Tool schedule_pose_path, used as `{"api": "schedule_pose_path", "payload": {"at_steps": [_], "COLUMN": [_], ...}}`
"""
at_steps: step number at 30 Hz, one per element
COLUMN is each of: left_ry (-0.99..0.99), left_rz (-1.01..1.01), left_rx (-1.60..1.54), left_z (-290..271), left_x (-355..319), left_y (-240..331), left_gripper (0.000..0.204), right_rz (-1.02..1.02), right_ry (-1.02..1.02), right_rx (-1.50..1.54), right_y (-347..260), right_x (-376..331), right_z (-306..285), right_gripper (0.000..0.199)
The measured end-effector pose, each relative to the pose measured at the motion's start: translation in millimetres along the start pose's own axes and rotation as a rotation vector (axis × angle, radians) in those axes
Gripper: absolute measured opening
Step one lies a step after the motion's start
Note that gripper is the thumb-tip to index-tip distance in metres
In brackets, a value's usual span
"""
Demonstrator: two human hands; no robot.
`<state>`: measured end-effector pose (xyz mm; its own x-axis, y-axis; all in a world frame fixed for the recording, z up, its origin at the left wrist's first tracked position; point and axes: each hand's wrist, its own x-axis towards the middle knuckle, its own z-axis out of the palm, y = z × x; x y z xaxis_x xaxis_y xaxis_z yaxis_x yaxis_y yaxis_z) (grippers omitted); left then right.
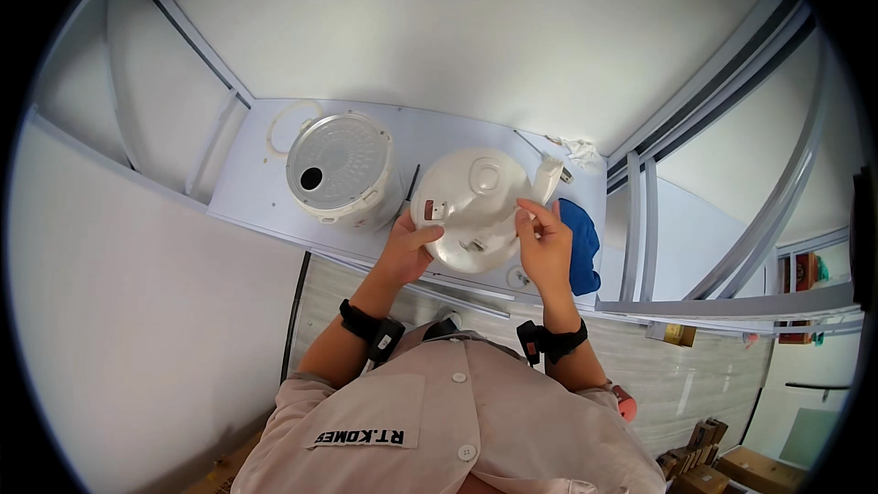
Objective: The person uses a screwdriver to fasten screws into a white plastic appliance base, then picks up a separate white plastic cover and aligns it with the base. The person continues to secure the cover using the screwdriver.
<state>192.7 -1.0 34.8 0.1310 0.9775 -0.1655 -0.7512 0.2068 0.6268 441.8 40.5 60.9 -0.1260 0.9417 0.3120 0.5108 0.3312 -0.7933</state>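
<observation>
A round, glossy white appliance lid (466, 185) is tilted over the table in front of me. It has a raised oval part near its far side and small openings near its near edge. My left hand (408, 245) grips its lower left rim, thumb on top. My right hand (545, 240) is at the lid's right side, thumb and forefinger pinched together; whether they hold the lid or a small piece is unclear. Left of the lid stands a white cooker body (340, 169), its grey metal top showing a round black hole. A curved white handle-like part (549, 179) is beside the lid.
Right of my right hand lies a blue cloth (580, 245). Behind it are a screwdriver (530, 144) and crumpled white tissue (580, 152). A pale ring (279, 131) lies behind the cooker. White walls and metal frame posts (631, 229) enclose the table.
</observation>
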Motion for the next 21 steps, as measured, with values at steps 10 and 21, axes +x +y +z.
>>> {"api": "schedule_pose_path", "payload": {"at_steps": [10, 21], "left_ry": [0.046, 0.104], "left_rz": [0.042, 0.098], "left_rx": [0.084, 0.364], "left_z": [-4.8, -28.2], "left_x": [-4.5, -3.9], "left_y": [-0.7, -10.1], "left_gripper": [0.058, 0.056], "right_rz": [0.163, 0.001], "right_ry": [-0.07, -0.193], "right_rx": [0.222, -0.098], "right_y": [-36.8, -40.5], "right_x": [-8.3, -18.9], "right_z": [-6.4, -13.7], "right_gripper": [0.039, 0.05]}}
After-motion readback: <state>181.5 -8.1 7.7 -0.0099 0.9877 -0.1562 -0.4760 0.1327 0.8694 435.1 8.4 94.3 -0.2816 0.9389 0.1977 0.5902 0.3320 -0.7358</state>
